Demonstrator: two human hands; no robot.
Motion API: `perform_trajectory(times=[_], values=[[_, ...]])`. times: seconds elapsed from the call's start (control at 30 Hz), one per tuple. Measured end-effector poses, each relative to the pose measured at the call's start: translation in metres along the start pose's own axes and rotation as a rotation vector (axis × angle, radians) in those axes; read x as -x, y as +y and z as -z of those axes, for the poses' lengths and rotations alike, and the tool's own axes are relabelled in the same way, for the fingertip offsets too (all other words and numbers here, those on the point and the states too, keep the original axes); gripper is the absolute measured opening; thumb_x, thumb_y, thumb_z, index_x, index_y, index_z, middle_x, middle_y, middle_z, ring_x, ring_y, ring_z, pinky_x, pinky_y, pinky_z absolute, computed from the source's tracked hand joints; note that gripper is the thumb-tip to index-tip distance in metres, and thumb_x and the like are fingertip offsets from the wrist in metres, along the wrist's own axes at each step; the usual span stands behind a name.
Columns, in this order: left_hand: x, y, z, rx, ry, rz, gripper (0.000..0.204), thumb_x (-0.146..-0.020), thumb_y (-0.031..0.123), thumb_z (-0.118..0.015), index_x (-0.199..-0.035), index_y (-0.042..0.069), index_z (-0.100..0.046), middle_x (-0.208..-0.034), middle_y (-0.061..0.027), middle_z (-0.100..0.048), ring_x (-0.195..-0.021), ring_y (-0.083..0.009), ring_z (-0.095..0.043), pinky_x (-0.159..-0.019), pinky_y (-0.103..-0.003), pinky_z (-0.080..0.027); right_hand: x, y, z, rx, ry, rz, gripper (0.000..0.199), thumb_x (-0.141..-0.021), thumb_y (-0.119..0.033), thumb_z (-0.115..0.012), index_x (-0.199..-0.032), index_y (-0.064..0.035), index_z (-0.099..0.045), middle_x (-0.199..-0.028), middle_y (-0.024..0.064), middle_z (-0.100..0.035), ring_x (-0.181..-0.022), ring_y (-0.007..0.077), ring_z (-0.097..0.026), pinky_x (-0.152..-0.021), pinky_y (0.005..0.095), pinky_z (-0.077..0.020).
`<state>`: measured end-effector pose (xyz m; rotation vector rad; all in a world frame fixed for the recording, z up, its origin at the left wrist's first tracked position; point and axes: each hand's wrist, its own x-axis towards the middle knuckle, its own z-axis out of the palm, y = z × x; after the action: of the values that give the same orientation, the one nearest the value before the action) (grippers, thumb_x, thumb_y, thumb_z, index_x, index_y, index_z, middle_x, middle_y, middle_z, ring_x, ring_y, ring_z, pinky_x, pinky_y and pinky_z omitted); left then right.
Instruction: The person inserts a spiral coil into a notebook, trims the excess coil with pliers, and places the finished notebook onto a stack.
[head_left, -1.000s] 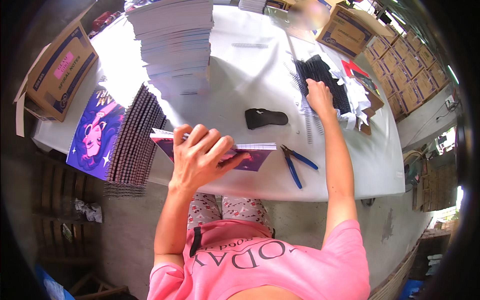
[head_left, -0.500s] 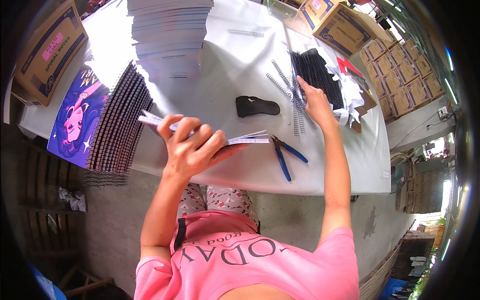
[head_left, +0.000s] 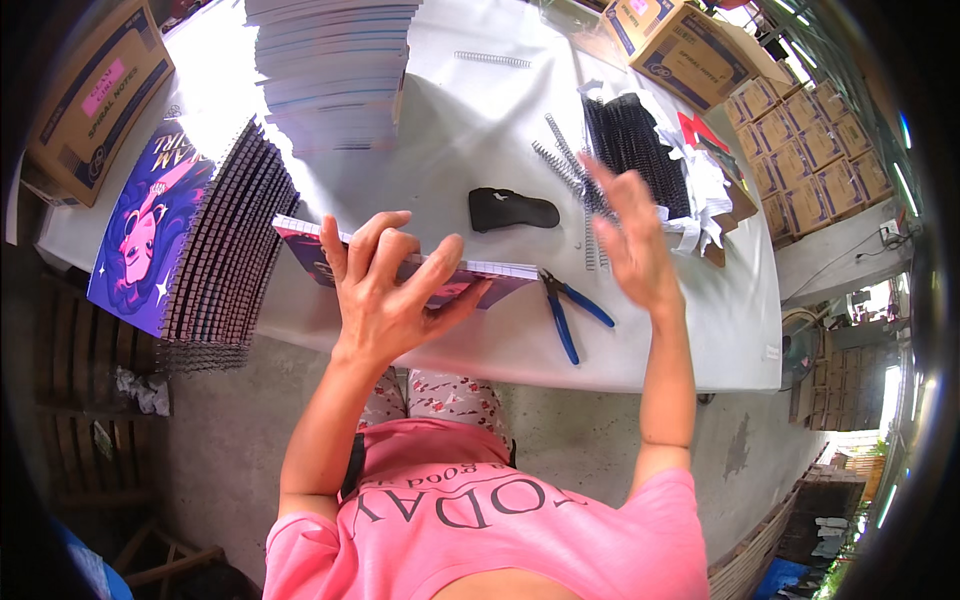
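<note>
Right hand: drawn back a little toward the near side, now blurred above the loose coils; thumb and fingers look apart, but I cannot tell whether a coil is caught among them. (head_left: 640, 245)
Left hand: clamped on the notebook, thumb on the near side, fingers spread more widely than half a second ago. (head_left: 375, 280)
Notebook: one, in the left hand above the near edge of the table (head_left: 430, 175), tipped so its purple cover shows again and its page edges face up. (head_left: 515, 283)
Meaning: the notebook looks steadied by the left hand alone, with the right hand off the black coil heap. (head_left: 630, 140)
Loose coils: at least three, overlapping, left of that heap. (head_left: 557, 162)
Lone coil: one, far centre. (head_left: 492, 60)
Pliers: one pair, blue handles, near right of the notebook. (head_left: 562, 325)
Black pouch: one, just beyond the notebook. (head_left: 512, 210)
Notebook stack: one, left, too tight to count. (head_left: 225, 250)
Paper pile: one, far left, sheets uncountable. (head_left: 325, 90)
Cardboard boxes: one at left (head_left: 100, 100), at least one far right (head_left: 690, 65), many more stacked behind at right.
</note>
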<state>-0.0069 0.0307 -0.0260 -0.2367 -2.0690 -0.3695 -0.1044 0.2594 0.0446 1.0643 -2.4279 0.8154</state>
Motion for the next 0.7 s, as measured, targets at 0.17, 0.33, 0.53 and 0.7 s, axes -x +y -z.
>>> perform_trajectory(times=[0.17, 0.33, 0.53, 0.7], values=[[-0.003, 0.006, -0.001, 0.029, -0.032, 0.032, 0.039, -0.058, 0.038, -0.079, -0.090, 0.020, -0.067, -0.083, -0.0014, -0.044, -0.105, -0.0239, -0.052, -0.112, -0.051, -0.005, 0.026, -0.024, -0.006, -0.344, -0.120, -0.145, 0.019, -0.084, -0.012, -0.060, -0.102, -0.0106, -0.068, -0.076, 0.0027, -0.049, -0.070, 0.0180, -0.049, -0.070, 0.0310, -0.0385], [-0.002, 0.007, 0.000, 0.023, -0.032, 0.039, 0.039, -0.058, 0.039, -0.078, -0.089, 0.019, -0.066, -0.083, -0.0016, -0.045, -0.107, -0.0245, -0.051, -0.112, -0.053, -0.004, 0.027, -0.025, -0.018, -0.449, 0.008, -0.077, 0.017, -0.078, -0.005, -0.066, -0.094, -0.0103, -0.070, -0.081, 0.0018, -0.059, -0.068, 0.0157, -0.053, -0.066, 0.0275, -0.0392], [-0.006, 0.020, 0.002, -0.028, -0.056, 0.148, 0.039, -0.057, 0.042, -0.076, -0.081, 0.017, -0.059, -0.080, -0.0036, -0.043, -0.098, -0.0251, -0.050, -0.110, -0.057, -0.004, 0.027, -0.028, -0.009, -0.397, -0.179, -0.075, 0.013, -0.081, -0.006, -0.064, -0.093, -0.0106, -0.069, -0.075, -0.0001, -0.058, -0.069, 0.0146, -0.052, -0.067, 0.0276, -0.0342], [-0.005, 0.018, -0.003, -0.035, -0.021, 0.125, 0.040, -0.056, 0.042, -0.077, -0.076, 0.016, -0.055, -0.079, -0.0056, -0.042, -0.090, -0.0254, -0.049, -0.109, -0.058, -0.008, 0.023, -0.029, -0.005, -0.231, -0.221, 0.016, 0.013, -0.087, -0.011, -0.058, -0.093, -0.0077, -0.069, -0.065, 0.0002, -0.057, -0.061, 0.0136, -0.050, -0.070, 0.0290, -0.0354]])
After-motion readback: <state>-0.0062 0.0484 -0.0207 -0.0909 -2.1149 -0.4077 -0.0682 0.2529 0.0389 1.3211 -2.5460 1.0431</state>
